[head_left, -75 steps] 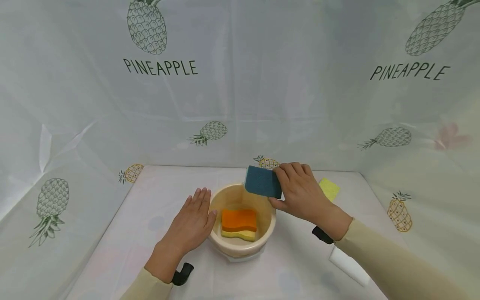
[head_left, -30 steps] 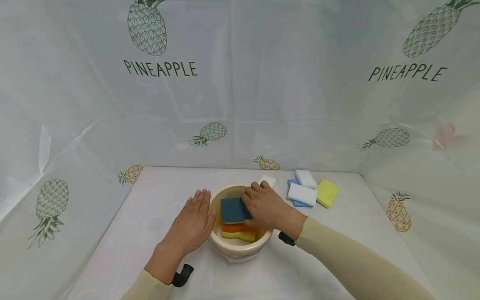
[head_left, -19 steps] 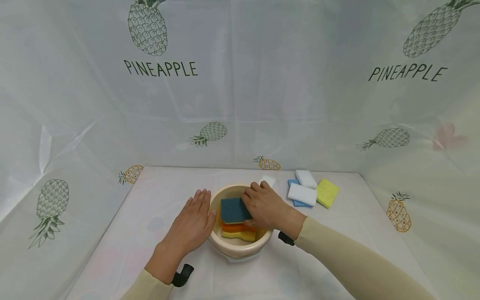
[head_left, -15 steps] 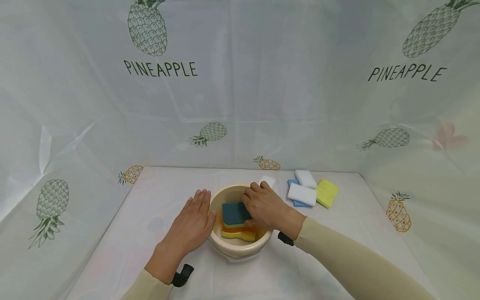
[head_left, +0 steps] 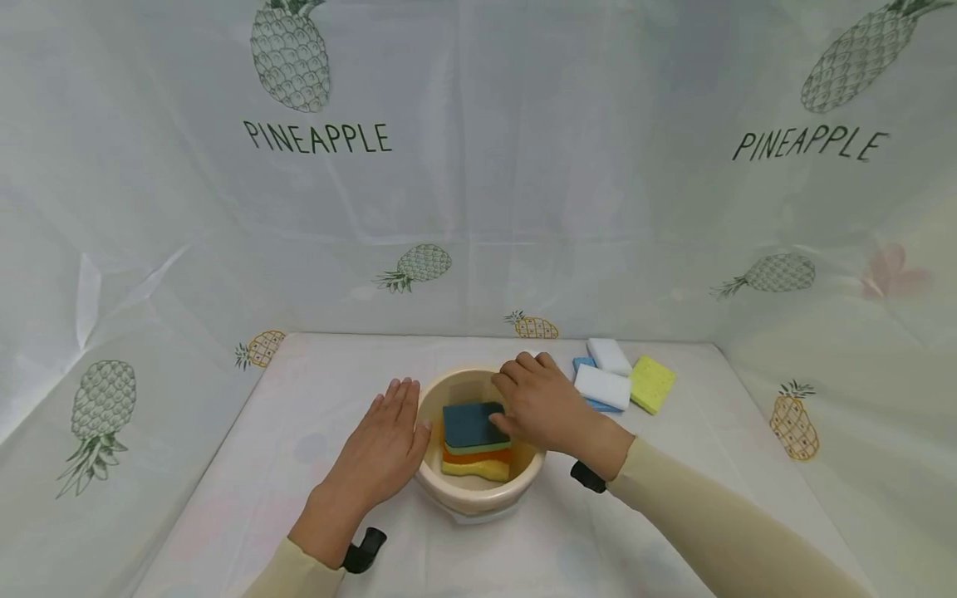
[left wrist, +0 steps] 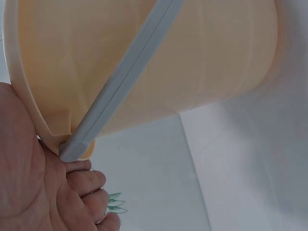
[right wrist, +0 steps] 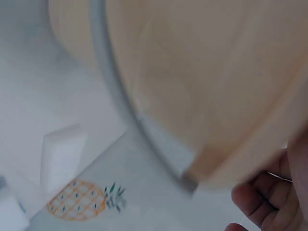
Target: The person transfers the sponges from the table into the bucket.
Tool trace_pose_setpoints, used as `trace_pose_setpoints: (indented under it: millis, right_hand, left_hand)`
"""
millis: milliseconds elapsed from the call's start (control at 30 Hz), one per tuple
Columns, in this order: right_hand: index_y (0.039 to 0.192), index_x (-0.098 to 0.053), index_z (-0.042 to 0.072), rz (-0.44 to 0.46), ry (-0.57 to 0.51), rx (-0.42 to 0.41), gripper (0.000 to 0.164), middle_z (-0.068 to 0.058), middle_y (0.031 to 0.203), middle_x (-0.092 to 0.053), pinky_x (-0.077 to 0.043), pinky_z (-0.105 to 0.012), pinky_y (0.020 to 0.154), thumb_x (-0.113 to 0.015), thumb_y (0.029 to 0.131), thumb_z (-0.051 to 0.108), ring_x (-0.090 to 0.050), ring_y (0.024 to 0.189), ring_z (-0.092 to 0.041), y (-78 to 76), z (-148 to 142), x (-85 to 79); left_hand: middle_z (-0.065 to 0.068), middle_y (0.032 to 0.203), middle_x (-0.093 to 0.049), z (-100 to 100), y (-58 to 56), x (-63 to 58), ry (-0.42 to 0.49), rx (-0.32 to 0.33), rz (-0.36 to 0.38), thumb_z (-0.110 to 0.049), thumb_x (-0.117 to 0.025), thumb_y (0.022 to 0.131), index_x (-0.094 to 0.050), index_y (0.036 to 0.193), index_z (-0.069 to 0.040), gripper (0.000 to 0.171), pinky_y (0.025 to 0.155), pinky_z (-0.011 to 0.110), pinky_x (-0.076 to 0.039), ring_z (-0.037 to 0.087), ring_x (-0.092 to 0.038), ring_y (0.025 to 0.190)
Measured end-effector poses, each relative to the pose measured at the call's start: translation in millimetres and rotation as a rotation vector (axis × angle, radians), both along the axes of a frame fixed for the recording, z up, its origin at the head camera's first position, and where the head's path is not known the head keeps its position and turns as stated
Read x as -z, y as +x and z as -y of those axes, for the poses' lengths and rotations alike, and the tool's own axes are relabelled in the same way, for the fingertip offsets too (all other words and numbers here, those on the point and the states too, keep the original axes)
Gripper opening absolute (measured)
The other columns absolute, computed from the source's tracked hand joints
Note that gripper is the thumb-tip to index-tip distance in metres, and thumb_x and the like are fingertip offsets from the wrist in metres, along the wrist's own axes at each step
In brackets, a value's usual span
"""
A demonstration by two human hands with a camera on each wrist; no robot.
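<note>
Presently, this appears to be release: I should raise the right grip (head_left: 542, 400) straight up, without dragging the dark-blue sponge (head_left: 471, 424) atop the orange-and-yellow sponge (head_left: 473, 469) inside the beige bucket (head_left: 478, 501). That grip is loosely bent, apparently holding nothing; the left grip (head_left: 384, 448), fingers straight, rests against the rim. The dark-blue sponge's right end, covered one second ago, now shows.

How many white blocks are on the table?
3: one white block on the blue sponge, another behind that, and a third beyond the bucket (right wrist view). More may be hidden.
</note>
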State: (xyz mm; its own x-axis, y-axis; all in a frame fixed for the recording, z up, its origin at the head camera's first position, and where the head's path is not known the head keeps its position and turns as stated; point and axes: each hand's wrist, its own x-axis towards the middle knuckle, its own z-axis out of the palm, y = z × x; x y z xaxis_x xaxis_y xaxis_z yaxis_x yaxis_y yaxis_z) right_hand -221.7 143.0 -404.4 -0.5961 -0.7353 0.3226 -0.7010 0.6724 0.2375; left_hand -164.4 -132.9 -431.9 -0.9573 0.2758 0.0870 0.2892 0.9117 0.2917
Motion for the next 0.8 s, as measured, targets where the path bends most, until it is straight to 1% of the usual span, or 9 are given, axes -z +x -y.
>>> trace_pose_setpoints:
  millis: [67,133,233,367,500,600,800]
  right_hand:
    - [0.121,-0.071,0.008,-0.033,-0.043,0.007,0.047,-0.007,0.114,-0.070,-0.043,-0.039,0.081,-0.077,0.094,0.046,-0.056,0.101,-0.026,-3.3,-13,-6.3]
    - [0.121,-0.071,0.006,-0.052,-0.072,0.036,0.046,-0.008,0.115,-0.070,-0.044,-0.041,0.082,-0.078,0.094,0.043,-0.057,0.102,-0.028,-7.2,-28,-13.0]
    - [0.122,-0.071,0.002,-0.077,-0.087,0.093,0.049,-0.011,0.116,-0.071,-0.045,-0.043,0.082,-0.080,0.093,0.041,-0.059,0.103,-0.030,-11.9,-52,-21.5]
    - [0.120,-0.072,-0.001,-0.120,-0.093,0.142,0.052,-0.015,0.115,-0.072,-0.046,-0.046,0.081,-0.084,0.089,0.039,-0.061,0.102,-0.034,-16.3,-82,-24.4]
    - [0.118,-0.071,-0.003,-0.155,-0.084,0.166,0.051,-0.017,0.114,-0.072,-0.047,-0.048,0.079,-0.086,0.087,0.036,-0.060,0.101,-0.036,-21.4,-107,-16.5]
    - [0.118,-0.069,-0.004,-0.158,-0.076,0.197,0.052,-0.019,0.114,-0.070,-0.047,-0.049,0.080,-0.086,0.086,0.033,-0.060,0.102,-0.038,-24.6,-123,-6.7]
    - [0.121,-0.066,-0.006,-0.112,-0.068,0.286,0.056,-0.021,0.118,-0.068,-0.049,-0.054,0.082,-0.088,0.085,0.031,-0.060,0.106,-0.041,-28.5,-151,17.0]
  left_hand:
    - [0.023,0.171,-0.028,0,-0.1,-0.8,0.004,-0.001,-0.003,-0.036,-0.044,0.113,-0.026,0.164,0.006,0.069,0.132,0.054,-0.021,0.038,-0.021,0.162]
    - [0.023,0.171,-0.029,1,-0.2,-1.6,0.007,-0.004,-0.007,-0.035,-0.045,0.112,-0.026,0.164,0.007,0.069,0.132,0.054,-0.021,0.038,-0.021,0.162]
    - [0.023,0.171,-0.028,2,0.2,-2.7,0.012,-0.007,-0.005,-0.035,-0.045,0.112,-0.026,0.164,0.007,0.069,0.132,0.054,-0.021,0.038,-0.021,0.162]
    - [0.023,0.171,-0.028,3,1.0,-2.5,0.014,-0.012,0.007,-0.035,-0.045,0.113,-0.025,0.164,0.006,0.069,0.132,0.054,-0.021,0.037,-0.020,0.162]
    - [0.022,0.172,-0.027,4,1.3,-0.6,0.020,-0.017,0.015,-0.036,-0.045,0.112,-0.025,0.164,0.006,0.070,0.132,0.054,-0.021,0.037,-0.019,0.162]
    - [0.022,0.172,-0.027,3,1.0,0.9,0.024,-0.016,0.017,-0.036,-0.045,0.113,-0.024,0.165,0.005,0.070,0.132,0.054,-0.021,0.037,-0.019,0.162]
    - [0.022,0.172,-0.028,0,0.4,1.8,0.030,-0.005,0.013,-0.036,-0.045,0.112,-0.025,0.164,0.006,0.070,0.132,0.055,-0.022,0.037,-0.021,0.162]
